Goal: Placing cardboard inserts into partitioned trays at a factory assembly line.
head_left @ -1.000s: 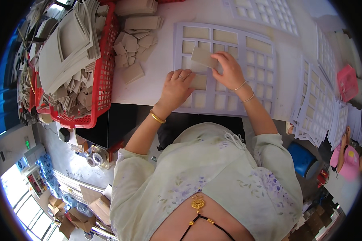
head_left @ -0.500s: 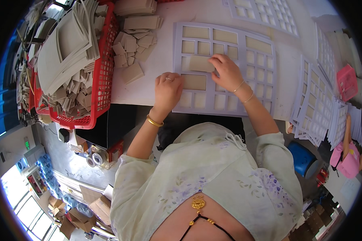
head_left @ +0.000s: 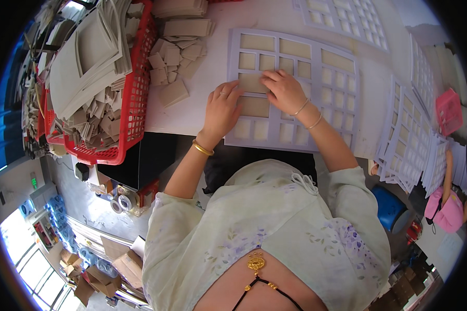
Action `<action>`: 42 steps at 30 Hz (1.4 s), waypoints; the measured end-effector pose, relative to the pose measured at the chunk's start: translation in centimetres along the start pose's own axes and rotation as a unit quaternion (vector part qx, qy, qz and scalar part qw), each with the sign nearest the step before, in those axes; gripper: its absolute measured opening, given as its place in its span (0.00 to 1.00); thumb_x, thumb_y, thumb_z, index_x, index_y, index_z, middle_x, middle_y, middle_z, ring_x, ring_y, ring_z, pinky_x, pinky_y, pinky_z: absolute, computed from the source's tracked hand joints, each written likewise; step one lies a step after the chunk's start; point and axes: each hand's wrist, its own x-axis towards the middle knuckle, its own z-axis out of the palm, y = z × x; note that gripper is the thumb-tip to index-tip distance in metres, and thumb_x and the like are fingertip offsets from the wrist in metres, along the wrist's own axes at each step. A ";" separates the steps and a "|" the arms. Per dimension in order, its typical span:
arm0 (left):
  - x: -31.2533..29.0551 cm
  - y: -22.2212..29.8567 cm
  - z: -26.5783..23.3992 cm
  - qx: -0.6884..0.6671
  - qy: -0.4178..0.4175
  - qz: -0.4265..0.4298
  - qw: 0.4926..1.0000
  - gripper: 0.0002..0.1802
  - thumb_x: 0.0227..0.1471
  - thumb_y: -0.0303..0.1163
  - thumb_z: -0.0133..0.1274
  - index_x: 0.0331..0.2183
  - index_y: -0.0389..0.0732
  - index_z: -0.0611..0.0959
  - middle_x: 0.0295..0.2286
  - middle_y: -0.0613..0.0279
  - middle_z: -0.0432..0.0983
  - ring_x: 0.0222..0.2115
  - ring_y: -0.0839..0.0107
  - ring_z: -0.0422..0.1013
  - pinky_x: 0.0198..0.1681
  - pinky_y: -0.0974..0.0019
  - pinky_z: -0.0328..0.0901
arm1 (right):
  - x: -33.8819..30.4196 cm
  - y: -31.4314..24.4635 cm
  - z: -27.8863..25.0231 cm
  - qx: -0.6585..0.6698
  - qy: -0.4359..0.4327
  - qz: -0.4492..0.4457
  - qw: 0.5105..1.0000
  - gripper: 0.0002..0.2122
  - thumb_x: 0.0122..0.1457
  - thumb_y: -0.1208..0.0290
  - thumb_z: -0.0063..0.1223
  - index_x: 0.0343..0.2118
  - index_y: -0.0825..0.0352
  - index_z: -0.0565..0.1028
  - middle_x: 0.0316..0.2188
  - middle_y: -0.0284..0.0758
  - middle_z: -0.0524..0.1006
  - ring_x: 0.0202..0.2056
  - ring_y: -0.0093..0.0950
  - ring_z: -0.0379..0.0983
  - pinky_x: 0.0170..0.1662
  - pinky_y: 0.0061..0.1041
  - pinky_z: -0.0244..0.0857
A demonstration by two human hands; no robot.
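Note:
A pale lavender-white board [head_left: 315,57] with rows of rectangular windows lies on the table before me. Most of its windows show a beige fill. My right hand [head_left: 285,93] grips the right end of a grey-beige cardboard rectangle [head_left: 250,83], which sits over a window in the left half of the board. My left hand [head_left: 220,110] is at the board's left edge, its fingertips by the rectangle's left end and its thumb apart from the fingers. Whether those fingertips touch the cardboard is hard to make out. Just below it is a larger beige-filled window.
To the left a red plastic basket [head_left: 135,103] overflows with cardboard sheets and offcuts. Loose cardboard pieces [head_left: 174,93] lie between it and the board. More windowed boards [head_left: 399,135] stack at the right table edge. A person in pink [head_left: 445,211] is at far right.
My right hand has moved slightly left with the cardboard rectangle, which now lies over the window. My left hand has moved up and right to its left end, the fingers uncurling.

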 end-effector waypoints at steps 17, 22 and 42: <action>2.0 -2.0 0.7 0.026 -0.010 0.033 0.999 0.15 0.41 0.29 0.57 0.36 0.45 0.78 0.38 0.65 0.74 0.45 0.62 0.67 0.49 0.57 0.59 | -0.9 -2.0 0.5 -0.175 -0.026 0.028 0.984 0.11 0.49 0.74 0.46 0.34 0.66 0.77 0.41 0.29 0.74 0.50 0.24 0.64 0.58 0.43 0.47; 4.1 -8.2 -1.7 0.082 0.102 -0.058 0.990 0.13 0.40 0.28 0.57 0.34 0.45 0.78 0.34 0.62 0.74 0.37 0.59 0.69 0.40 0.57 0.62 | -0.8 -2.4 0.7 -0.189 -0.051 0.026 0.980 0.12 0.47 0.75 0.46 0.36 0.68 0.76 0.42 0.31 0.74 0.49 0.25 0.65 0.59 0.42 0.46; 7.9 -11.8 -5.5 0.206 0.218 0.044 0.953 0.09 0.43 0.27 0.53 0.32 0.47 0.80 0.33 0.65 0.74 0.37 0.61 0.69 0.38 0.58 0.64 | -0.9 -2.5 0.9 -0.180 -0.048 0.048 0.981 0.12 0.46 0.76 0.46 0.34 0.67 0.76 0.41 0.34 0.74 0.50 0.26 0.64 0.60 0.42 0.44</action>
